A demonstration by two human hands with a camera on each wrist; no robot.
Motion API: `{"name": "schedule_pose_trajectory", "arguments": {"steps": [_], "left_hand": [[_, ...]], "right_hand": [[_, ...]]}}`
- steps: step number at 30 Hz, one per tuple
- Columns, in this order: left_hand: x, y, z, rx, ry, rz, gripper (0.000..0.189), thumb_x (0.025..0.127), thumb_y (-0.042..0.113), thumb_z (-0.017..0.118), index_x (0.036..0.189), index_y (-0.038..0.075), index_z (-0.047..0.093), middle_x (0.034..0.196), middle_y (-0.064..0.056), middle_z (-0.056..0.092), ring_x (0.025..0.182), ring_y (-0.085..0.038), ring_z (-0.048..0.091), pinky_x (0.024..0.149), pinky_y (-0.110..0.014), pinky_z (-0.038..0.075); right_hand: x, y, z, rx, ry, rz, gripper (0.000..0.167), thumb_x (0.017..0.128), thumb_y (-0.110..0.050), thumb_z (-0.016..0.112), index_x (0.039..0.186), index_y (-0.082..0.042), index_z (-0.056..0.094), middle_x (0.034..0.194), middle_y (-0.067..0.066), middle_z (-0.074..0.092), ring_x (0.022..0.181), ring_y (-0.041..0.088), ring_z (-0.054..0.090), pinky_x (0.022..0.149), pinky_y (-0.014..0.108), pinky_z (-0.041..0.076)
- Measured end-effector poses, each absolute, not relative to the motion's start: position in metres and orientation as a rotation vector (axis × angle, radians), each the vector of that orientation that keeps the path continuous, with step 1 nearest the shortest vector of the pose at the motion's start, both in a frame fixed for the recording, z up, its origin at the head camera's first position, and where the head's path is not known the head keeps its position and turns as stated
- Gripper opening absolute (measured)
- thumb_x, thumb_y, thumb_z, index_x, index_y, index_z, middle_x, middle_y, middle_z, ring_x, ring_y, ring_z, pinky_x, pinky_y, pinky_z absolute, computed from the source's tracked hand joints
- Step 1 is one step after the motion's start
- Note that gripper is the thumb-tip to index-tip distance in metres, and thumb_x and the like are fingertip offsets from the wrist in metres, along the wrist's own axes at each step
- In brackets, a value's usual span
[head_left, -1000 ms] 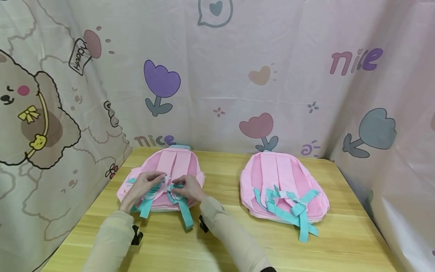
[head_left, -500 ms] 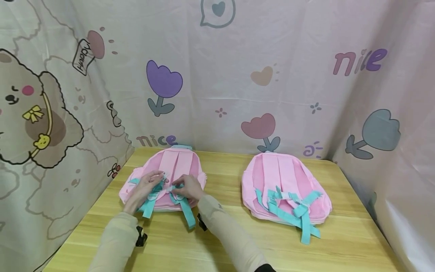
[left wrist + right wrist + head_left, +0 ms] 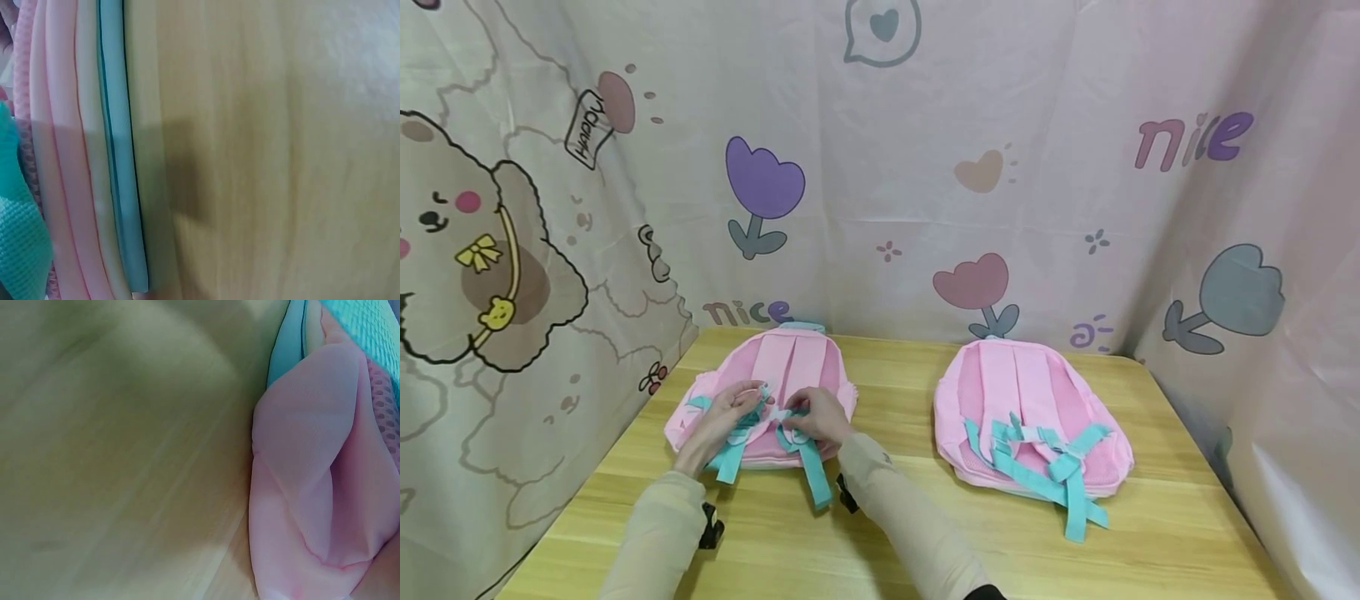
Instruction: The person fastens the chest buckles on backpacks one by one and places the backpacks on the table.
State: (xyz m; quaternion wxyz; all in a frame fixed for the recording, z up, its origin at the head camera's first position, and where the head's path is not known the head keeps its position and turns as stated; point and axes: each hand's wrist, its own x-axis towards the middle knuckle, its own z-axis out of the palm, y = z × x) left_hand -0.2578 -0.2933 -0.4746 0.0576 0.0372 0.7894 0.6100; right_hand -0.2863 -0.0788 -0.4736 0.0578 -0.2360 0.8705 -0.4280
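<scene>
A pink backpack [image 3: 808,358] lies at the left of the table, its shoulder straps facing up. Over its lower half, my left hand [image 3: 724,421] pinches a piece of teal webbing strap [image 3: 765,390] between thumb and fingers. My right hand [image 3: 822,415] grips a small white buckle [image 3: 779,414] at its side, partly covered by the fingers. Two loose teal strap ends [image 3: 815,475] hang over the bag's bottom edge. Neither wrist view shows the grip: the left has the bag's layered edge [image 3: 65,156], the right its pink side pocket [image 3: 306,462].
A second pink backpack [image 3: 1037,375] lies to the right, straps up, with crossed teal webbing [image 3: 1063,467] trailing onto the wooden table [image 3: 895,400]. A printed cloth backdrop [image 3: 865,150] rises behind the table and along both sides.
The view has shifted slightly, so both bags appear a little further right. The teal strap in my left fingers shows more plainly; both hands stay at nearly the same spot on the bag.
</scene>
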Motion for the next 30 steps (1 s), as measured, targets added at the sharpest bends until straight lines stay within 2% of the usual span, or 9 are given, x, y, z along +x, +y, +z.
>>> {"name": "schedule_pose_trajectory", "arguments": {"steps": [7, 14, 22, 30], "left_hand": [[-0.257, -0.294, -0.478, 0.137, 2.414, 1.85, 0.051, 0.107, 0.032, 0.049, 0.144, -0.002, 0.041, 0.113, 0.002, 0.071, 0.102, 0.001, 0.062, 0.091, -0.018, 0.045], [-0.254, -0.292, -0.477, 0.141, 2.397, 1.858, 0.047, 0.106, 0.032, 0.05, 0.141, 0.001, 0.044, 0.113, -0.004, 0.072, 0.101, -0.003, 0.062, 0.091, -0.023, 0.046], [-0.254, -0.293, -0.478, 0.146, 2.41, 1.847, 0.048, 0.107, 0.032, 0.048, 0.144, 0.001, 0.042, 0.118, -0.01, 0.07, 0.103, -0.002, 0.061, 0.095, -0.024, 0.043], [-0.256, -0.293, -0.48, 0.142, 2.389, 1.886, 0.047, 0.107, 0.03, 0.049, 0.142, 0.0, 0.043, 0.106, 0.005, 0.071, 0.1, -0.003, 0.062, 0.09, -0.021, 0.046]], "right_hand": [[-0.287, -0.077, -0.475, -0.696, 2.52, -1.429, 0.011, 0.086, -0.013, 0.08, 0.093, -0.008, 0.073, 0.085, 0.001, 0.066, 0.073, 0.004, 0.05, 0.07, 0.018, 0.043], [-0.291, -0.077, -0.47, -0.76, 2.495, -1.256, 0.012, 0.09, -0.016, 0.076, 0.096, -0.008, 0.072, 0.084, -0.002, 0.063, 0.074, 0.004, 0.049, 0.068, 0.017, 0.042], [-0.295, -0.077, -0.469, -0.792, 2.493, -1.155, 0.015, 0.091, -0.018, 0.075, 0.102, -0.008, 0.074, 0.087, 0.0, 0.066, 0.075, 0.005, 0.051, 0.067, 0.017, 0.043], [-0.299, -0.078, -0.473, -0.834, 2.515, -1.107, 0.016, 0.093, -0.019, 0.073, 0.104, -0.007, 0.072, 0.087, 0.001, 0.064, 0.074, 0.005, 0.049, 0.067, 0.016, 0.041]]}}
